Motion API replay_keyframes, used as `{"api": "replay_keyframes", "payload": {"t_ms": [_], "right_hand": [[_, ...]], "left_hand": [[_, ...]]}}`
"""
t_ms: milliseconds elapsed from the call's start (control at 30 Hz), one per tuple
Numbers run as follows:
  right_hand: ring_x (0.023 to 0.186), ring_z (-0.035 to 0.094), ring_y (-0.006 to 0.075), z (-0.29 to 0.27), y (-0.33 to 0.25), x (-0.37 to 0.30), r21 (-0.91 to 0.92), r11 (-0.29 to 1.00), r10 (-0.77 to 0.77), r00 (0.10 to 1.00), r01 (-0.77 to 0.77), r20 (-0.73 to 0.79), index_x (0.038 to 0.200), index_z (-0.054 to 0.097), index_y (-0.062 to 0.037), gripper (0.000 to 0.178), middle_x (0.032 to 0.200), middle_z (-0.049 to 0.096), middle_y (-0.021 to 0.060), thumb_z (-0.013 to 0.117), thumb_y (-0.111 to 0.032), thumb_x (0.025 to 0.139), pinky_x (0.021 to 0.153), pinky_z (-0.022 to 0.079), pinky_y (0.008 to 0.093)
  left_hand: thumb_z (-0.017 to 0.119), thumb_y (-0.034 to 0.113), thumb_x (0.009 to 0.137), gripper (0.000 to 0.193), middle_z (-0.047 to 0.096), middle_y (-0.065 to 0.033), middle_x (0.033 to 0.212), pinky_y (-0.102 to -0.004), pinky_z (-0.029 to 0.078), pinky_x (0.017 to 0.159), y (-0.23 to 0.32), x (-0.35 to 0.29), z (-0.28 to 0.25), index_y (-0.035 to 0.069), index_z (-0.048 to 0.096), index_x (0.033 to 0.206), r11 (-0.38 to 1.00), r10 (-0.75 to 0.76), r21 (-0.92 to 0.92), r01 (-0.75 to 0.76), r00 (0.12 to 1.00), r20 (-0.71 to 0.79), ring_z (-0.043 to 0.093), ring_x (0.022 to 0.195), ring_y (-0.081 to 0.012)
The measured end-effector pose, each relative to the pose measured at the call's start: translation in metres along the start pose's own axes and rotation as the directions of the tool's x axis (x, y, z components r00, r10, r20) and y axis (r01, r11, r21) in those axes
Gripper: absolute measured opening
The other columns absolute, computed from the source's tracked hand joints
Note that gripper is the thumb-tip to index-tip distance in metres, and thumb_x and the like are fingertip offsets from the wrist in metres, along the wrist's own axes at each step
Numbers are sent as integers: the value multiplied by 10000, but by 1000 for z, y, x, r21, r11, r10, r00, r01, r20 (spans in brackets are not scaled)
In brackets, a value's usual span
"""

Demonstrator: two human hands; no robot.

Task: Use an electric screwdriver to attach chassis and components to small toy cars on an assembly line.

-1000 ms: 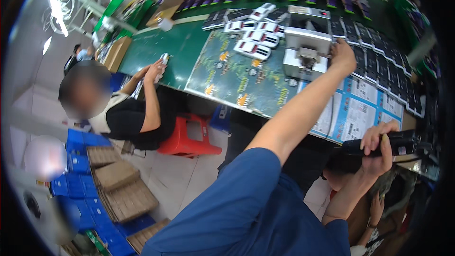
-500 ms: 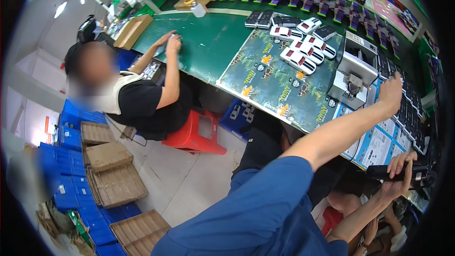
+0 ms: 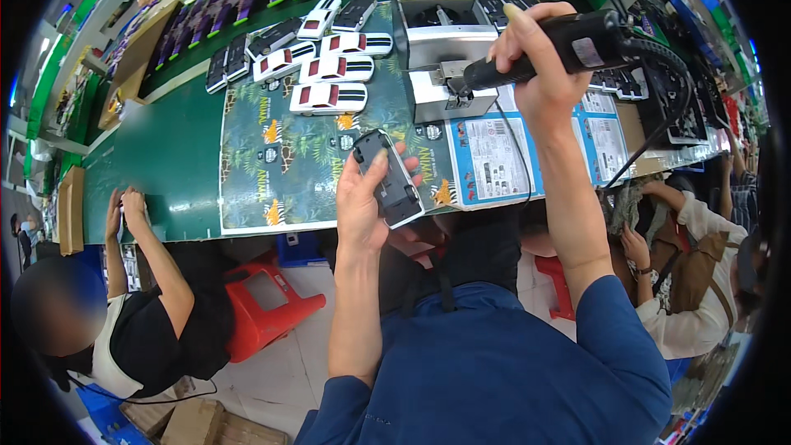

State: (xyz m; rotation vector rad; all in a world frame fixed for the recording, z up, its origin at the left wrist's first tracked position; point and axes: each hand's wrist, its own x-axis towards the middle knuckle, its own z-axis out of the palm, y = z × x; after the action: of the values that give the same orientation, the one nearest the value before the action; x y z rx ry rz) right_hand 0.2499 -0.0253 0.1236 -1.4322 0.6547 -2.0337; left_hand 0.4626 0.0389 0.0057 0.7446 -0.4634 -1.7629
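The left hand [image 3: 360,206] holds a toy car [image 3: 395,189], likely light and stiff, best gripped by its sides; the right hand [image 3: 544,86] clasps a screwdriver [image 3: 581,35].

The left hand [image 3: 359,202] holds a toy car with a black underside [image 3: 395,188], underside up, at the front edge of the green tabletop [image 3: 185,152]. The right hand [image 3: 544,70] is closed around a black cylindrical power tool [image 3: 589,41] trailing a black cable [image 3: 686,86]; its nose is at the clamp of a silver box-shaped metal machine [image 3: 445,37], contact not discernible. Left of the machine, five white toy cars with black stripes [image 3: 329,98] sit wheels down. A blue-and-white printed sheet [image 3: 494,166] reaches the front edge. A co-worker's hands [image 3: 134,208] are near the front left corner.
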Motion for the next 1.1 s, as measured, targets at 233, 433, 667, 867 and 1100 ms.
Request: {"api": "replay_keyframes", "payload": {"t_ms": [233,433,667,867,1100], "right_hand": [[476,576,84,13,11,-10,-149,989,18,1000,-18,0,797,616,-16,132,595,598,11,744,-19,827,467,464,225],[447,543,87,0,43,-39,-406,883,252,968,-237,-16,767,601,-39,210,573,581,16,800,-98,795,436,425,234],[470,561,105,0,3,-5,54,999,4,1000,-3,-24,866,612,0,112,575,578,40,719,-30,851,483,462,233],[474,579,76,9,18,-11,-162,982,-95,995,98,22,779,631,-17,126,584,598,8,749,-17,823,452,452,202],[524,586,55,20,25,3,-346,937,-35,997,57,71,736,655,-16,190,609,624,-7,786,-134,807,517,459,214]], "left_hand": [[612,56,942,258,656,-194,1160,-428,632,781,-14,11,-8,-14,557,1183,998,-35,52,34,999,21,700,977,-276],[576,82,960,222,675,-191,1095,-409,623,783,-17,16,-2,-13,565,1161,995,-35,97,36,999,-11,704,914,-257],[617,69,945,235,678,-196,1097,-404,618,813,-26,13,0,-12,547,1155,986,39,164,-36,999,-15,709,938,-267],[614,66,947,229,676,-205,1097,-413,617,815,-31,12,0,-18,544,1149,980,100,178,-94,995,-25,710,939,-277],[614,52,934,218,680,-195,1096,-409,614,822,-26,11,-1,-17,571,1137,987,71,149,-66,997,-28,711,942,-278]]}}
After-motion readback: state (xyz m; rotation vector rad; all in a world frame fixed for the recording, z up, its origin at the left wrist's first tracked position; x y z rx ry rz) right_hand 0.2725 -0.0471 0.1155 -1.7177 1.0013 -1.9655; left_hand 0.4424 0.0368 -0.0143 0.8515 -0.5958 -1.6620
